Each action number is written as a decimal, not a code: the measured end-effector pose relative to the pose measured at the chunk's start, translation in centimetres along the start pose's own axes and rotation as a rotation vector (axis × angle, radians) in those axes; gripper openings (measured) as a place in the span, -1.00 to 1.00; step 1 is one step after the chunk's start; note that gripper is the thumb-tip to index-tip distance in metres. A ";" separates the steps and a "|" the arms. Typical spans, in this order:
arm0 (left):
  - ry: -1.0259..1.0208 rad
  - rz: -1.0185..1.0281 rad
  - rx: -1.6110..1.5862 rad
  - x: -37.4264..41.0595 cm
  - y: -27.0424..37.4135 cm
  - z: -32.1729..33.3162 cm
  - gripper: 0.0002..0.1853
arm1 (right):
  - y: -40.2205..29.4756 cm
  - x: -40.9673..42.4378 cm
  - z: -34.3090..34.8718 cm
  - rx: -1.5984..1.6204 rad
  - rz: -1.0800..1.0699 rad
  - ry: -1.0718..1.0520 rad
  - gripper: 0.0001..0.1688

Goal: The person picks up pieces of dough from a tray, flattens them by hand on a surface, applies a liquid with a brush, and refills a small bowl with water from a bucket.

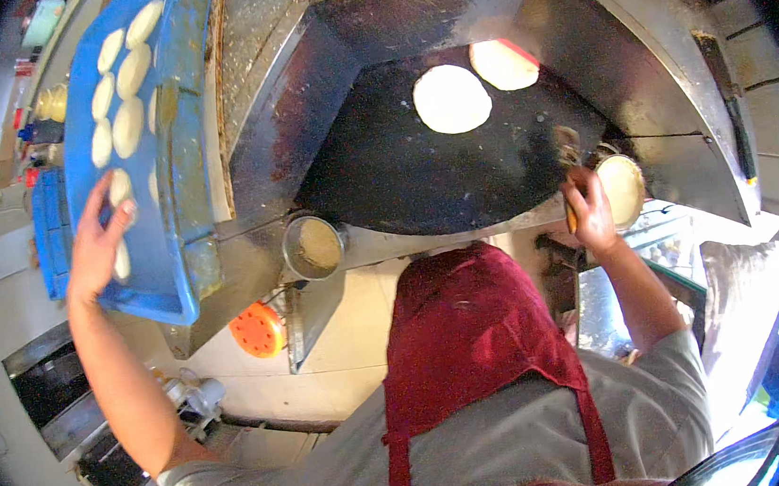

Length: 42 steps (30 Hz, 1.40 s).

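Note:
My left hand (95, 249) reaches into a blue plastic tray (153, 296), its thumb and fingers spread about a pale dough piece (119, 187). I cannot tell whether the fingers press on it. Several more oval dough pieces (129, 128) lie in rows in the tray. On the right, my right hand (593, 214) grips a wooden-handled flat tool (568, 146), its blurred head over the edge of a dark round griddle (410, 169). Two white flatbread rounds, a nearer one (453, 99) and a farther one (503, 66), lie flat towards the griddle's back.
Metal guards (422, 15) wall the griddle's back and sides. A metal container (314, 248) with tan, grainy contents stands at its front left. Beside my right hand is a round container (620, 192) with cream-coloured contents. An orange perforated disc (257, 329) sits lower left.

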<state>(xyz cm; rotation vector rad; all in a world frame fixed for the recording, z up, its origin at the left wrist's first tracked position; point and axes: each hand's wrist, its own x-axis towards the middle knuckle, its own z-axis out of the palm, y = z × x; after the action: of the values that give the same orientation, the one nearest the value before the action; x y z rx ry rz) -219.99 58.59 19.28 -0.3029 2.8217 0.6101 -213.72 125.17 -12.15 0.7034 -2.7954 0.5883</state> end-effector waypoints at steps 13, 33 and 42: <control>0.159 0.144 -0.341 -0.4 0.7 -2.7 -0.53 | -2.2 0.5 -3.9 -0.374 0.104 0.062 -0.43; 0.198 0.112 -0.674 -1.5 -8.3 -1.6 -0.54 | -6.1 -5.5 9.4 0.068 1.315 0.131 -0.52; 0.239 0.179 -0.679 -2.0 -5.1 -0.5 -0.50 | -4.0 -6.1 1.0 -0.088 1.112 0.180 -0.64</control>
<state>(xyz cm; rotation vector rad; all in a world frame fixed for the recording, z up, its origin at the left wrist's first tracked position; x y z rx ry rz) -216.92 54.15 18.38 -0.2481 2.7771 1.6700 -206.59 124.03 -13.44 -0.9576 -2.7794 0.6059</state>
